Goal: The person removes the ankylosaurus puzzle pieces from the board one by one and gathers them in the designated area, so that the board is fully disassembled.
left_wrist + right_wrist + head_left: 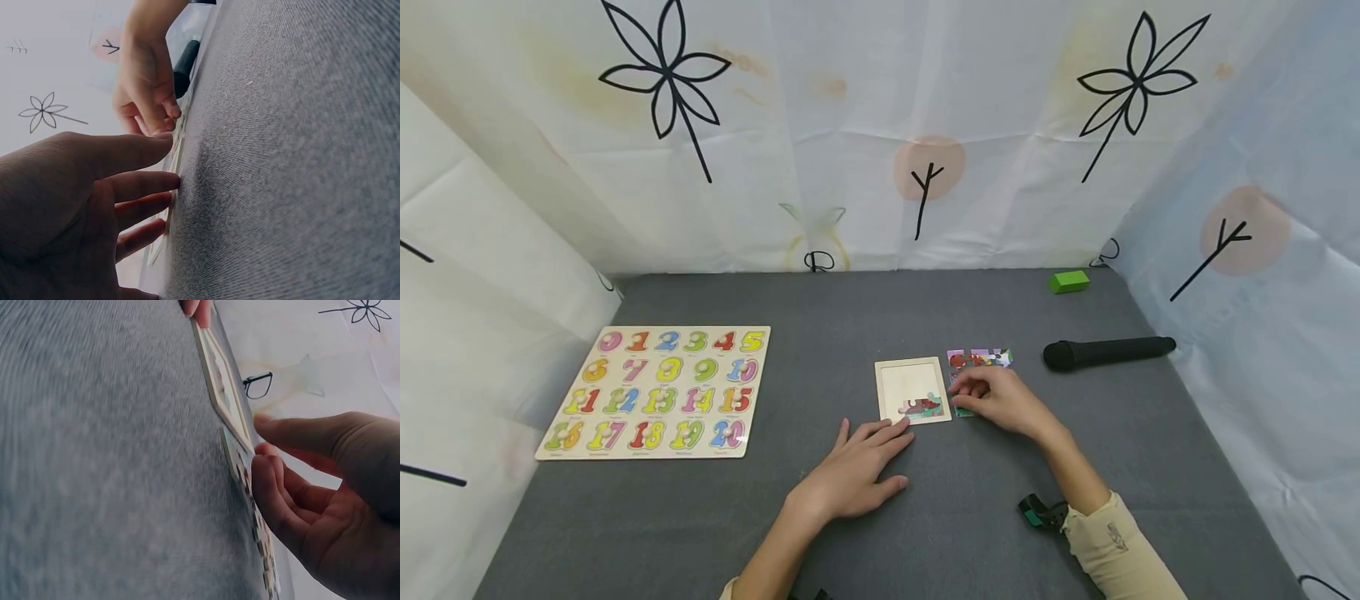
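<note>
A small wooden puzzle tray (901, 379) lies on the grey table, with picture puzzle pieces (923, 407) in its lower right corner. My left hand (854, 472) rests spread, fingertips at the tray's near edge. Beside the tray's right edge hovers my right hand (997, 402), its fingers loosely bent. In the right wrist view its thumb (300, 432) stands apart from the fingertips, and no piece shows between them. Colourful loose puzzle pieces (979, 358) lie right of the tray, partly hidden under this hand.
To the left lies a number board (655, 392) with coloured numerals. A black microphone-shaped object (1108, 352) lies at the right, and a green block (1069, 282) sits near the back right corner. White fabric walls (850, 100) with plant drawings enclose the table.
</note>
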A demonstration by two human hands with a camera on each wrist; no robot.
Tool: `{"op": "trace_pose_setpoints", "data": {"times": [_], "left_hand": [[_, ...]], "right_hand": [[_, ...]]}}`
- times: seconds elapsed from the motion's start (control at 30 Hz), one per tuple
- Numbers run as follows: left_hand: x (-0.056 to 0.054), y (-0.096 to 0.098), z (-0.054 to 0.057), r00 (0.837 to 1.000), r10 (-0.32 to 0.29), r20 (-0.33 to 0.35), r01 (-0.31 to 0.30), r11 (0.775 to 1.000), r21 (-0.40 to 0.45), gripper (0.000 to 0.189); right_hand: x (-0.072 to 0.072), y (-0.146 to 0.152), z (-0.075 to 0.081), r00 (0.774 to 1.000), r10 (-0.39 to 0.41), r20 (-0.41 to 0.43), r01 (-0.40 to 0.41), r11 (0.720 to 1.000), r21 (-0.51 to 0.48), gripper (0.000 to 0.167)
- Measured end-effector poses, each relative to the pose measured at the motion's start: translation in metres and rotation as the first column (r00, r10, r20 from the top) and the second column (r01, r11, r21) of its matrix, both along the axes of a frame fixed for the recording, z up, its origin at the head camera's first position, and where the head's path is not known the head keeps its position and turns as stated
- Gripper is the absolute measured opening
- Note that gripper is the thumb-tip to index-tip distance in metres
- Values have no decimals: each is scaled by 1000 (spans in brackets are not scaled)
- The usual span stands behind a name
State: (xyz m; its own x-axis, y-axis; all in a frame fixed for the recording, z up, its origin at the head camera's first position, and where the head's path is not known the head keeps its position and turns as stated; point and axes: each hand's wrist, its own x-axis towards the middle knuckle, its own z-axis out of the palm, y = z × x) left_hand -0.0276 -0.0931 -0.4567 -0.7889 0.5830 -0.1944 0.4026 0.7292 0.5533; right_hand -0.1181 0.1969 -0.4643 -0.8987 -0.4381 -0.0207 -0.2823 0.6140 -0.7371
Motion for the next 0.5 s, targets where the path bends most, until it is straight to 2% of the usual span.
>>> {"op": "trace_pose_setpoints", "data": {"times": [0.5], "left_hand": [[0,1,0,1000,1,-3,-1,1000,6,62]], "right_hand": [[0,-30,0,992,81,97,-58,974,-218,15]]}}
